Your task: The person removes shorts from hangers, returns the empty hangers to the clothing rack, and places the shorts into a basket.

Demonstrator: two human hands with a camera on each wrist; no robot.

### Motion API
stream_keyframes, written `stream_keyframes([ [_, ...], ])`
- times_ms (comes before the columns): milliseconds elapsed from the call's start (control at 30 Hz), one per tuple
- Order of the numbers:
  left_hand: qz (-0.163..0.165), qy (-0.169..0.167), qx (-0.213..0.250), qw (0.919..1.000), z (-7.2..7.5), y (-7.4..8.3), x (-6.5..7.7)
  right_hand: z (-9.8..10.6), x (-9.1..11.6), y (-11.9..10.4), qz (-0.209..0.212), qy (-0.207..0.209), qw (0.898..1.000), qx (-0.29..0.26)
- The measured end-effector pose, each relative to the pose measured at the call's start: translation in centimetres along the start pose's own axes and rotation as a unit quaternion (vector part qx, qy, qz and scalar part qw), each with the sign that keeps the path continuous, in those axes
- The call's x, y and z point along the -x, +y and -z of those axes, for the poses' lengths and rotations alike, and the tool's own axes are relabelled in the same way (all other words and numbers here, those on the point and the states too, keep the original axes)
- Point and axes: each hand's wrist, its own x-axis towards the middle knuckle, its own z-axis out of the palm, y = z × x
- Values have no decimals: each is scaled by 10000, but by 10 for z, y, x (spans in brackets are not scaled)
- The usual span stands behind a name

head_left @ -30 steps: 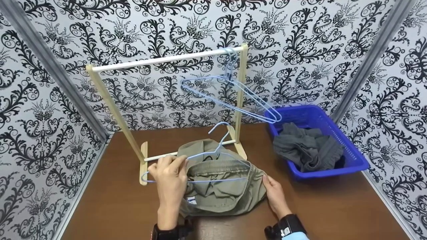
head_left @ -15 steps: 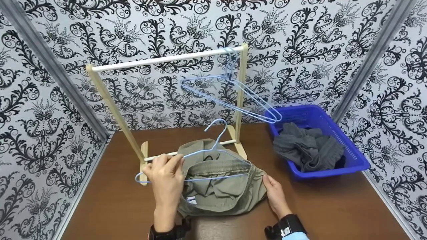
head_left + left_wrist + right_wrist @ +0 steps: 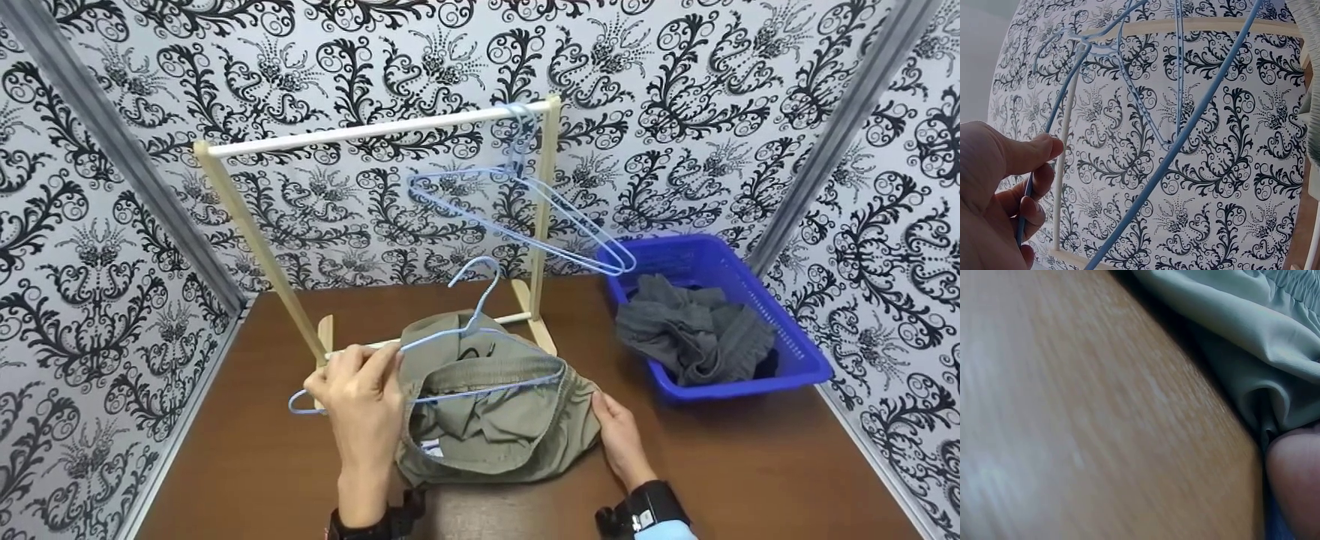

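My left hand (image 3: 364, 397) pinches the left arm of a light blue hanger (image 3: 474, 324); the left wrist view shows thumb and fingers around the thin hanger arm (image 3: 1054, 115). Olive-green shorts (image 3: 510, 457) lie on the table with the elastic waistband held wide. The hanger's right end sits inside that waistband at the right, while its left end sticks out past my left hand. My right hand (image 3: 621, 439) grips the shorts' right side, thumb on top and fingers hidden beneath. In the right wrist view, a blurred fingertip (image 3: 1297, 478) presses the gathered fabric (image 3: 1230, 354).
Behind the shorts stands a wooden rack with a white bar (image 3: 360, 133), and blue hangers (image 3: 517, 169) hang at its right end. To the right, a blue basket (image 3: 814, 371) holds a dark grey garment (image 3: 690, 322). Patterned walls enclose the brown table (image 3: 247, 465).
My left hand has shifted left with the hanger, and the hanger's hook has moved left and up. The right hand keeps its hold on the shorts in the same place.
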Motion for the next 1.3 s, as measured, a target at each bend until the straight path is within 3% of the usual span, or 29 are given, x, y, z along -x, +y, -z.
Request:
stream_keyframes([
  [333, 155, 82, 89, 9998, 4, 1, -3, -1, 2, 1, 13, 12, 9999, 126],
  [533, 203, 112, 160, 9996, 1, -1, 0, -2, 4, 3, 275, -42, 9995, 161],
  [667, 153, 184, 244, 9994, -1, -2, 1, -8, 4, 5, 496, 98, 9967, 634],
  [867, 102, 223, 367, 9990, -6, 0, 0, -13, 0, 2, 608, 532, 9816, 1731],
  [967, 107, 146, 449, 9988, -8, 2, 0, -12, -1, -4, 857, 623, 9756, 1924],
  [1133, 70, 35, 493, 9988, -9, 4, 2, -6, 0, -28, 1471, 812, 9721, 1639],
  [1300, 130, -74, 571, 9983, -9, 5, 5, -5, 4, -65, 1286, 707, 9866, 708],
])
